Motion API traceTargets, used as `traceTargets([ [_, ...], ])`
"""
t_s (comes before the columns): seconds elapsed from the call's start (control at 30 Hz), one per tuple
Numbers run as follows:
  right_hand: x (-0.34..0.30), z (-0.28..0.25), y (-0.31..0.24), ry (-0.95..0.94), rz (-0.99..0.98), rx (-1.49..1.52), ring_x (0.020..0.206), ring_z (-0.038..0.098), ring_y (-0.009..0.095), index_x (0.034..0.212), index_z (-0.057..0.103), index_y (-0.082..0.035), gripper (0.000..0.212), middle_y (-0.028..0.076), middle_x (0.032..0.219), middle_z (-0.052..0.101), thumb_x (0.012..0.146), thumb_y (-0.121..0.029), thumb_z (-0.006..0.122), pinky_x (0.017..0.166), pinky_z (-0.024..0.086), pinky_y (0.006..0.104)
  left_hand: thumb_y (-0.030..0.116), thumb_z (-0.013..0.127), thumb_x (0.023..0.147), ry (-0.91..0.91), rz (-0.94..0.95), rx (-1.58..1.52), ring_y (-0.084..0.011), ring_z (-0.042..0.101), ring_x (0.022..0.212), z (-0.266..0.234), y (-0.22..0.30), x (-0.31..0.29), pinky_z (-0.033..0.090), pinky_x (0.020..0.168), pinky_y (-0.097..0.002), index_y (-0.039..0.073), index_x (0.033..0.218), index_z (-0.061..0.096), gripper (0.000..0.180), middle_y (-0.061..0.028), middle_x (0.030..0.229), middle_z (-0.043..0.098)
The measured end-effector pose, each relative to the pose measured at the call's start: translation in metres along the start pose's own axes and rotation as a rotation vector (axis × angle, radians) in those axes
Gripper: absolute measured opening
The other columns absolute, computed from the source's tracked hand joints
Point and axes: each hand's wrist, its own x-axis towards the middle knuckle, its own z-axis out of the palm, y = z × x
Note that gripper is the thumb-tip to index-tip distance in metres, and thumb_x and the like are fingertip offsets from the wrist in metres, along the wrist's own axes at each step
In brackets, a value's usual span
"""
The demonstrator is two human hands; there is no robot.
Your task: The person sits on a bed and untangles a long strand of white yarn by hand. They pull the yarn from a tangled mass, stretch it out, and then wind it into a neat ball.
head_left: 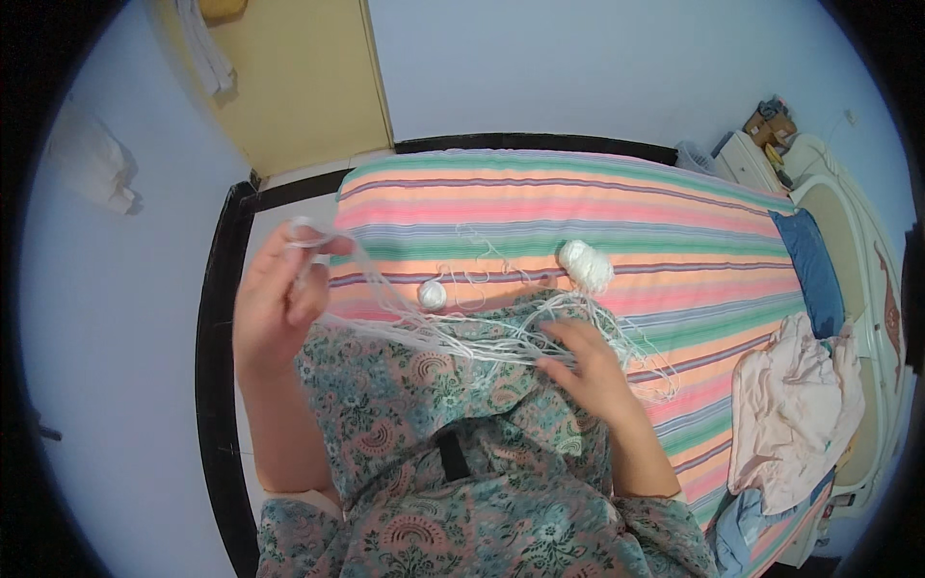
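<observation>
My left hand [284,294] is raised at the left, its fingers closed on looped strands of white yarn [462,342]. From there the strands run slackly across my patterned lap to my right hand [590,371]. That hand is low over the tangled part, thumb and fingers curled around the strands; its fingertips are partly hidden among them. A small white yarn ball [433,295] lies on the bed just beyond my lap. Farther right sits a larger white yarn bundle [586,267]. Loose thread [477,265] curls over the cover between these two.
The bed's striped cover [694,289] spreads ahead and to the right. A blue pillow [809,270] and a crumpled pale garment [795,409] lie near the headboard [882,289]. A yellowish door [299,87] stands at the far left. A white cabinet [747,164] is in the far right corner.
</observation>
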Motion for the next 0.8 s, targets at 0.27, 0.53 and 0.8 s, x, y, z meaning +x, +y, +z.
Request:
traceTargets([
  [0.27,0.009,0.037,0.012,-0.168,-0.015,-0.212,0.078,0.056,0.03,0.093,0.06,-0.005,0.023,0.01,0.081,0.059,0.074,-0.018,0.064,0.07,0.042,0.0404,0.012,0.035,0.093,0.167,0.059,-0.025,-0.0022,0.033,0.047,-0.005,0.0,0.006,0.028,0.042,-0.016,0.003,0.106,0.049,0.021,-0.0181,0.114,0.055],
  [0.53,0.0,-0.028,0.0,-0.309,0.451,0.576,0.064,0.052,0.012,0.085,0.061,0.0,0.026,0.003,0.072,0.058,0.087,-0.024,0.054,0.058,0.041,0.0286,0.016,0.037,0.094,0.344,0.053,-0.252,-0.0043,0.042,0.058,-0.051,-0.011,-0.005,0.042,0.052,-0.0168,0.005,0.109,0.047,0.022,-0.0132,0.121,0.051],
  [0.8,-0.008,-0.064,0.017,0.229,0.314,1.073,0.055,0.039,0.01,0.086,0.056,-0.004,0.031,0.001,0.058,0.044,0.091,-0.033,0.045,0.054,0.033,0.0234,0.016,0.036,0.094,0.272,-0.061,-0.555,-0.0091,0.052,0.067,-0.054,-0.046,-0.003,0.046,0.06,-0.0203,0.006,0.108,0.05,0.022,-0.0108,0.119,0.053],
])
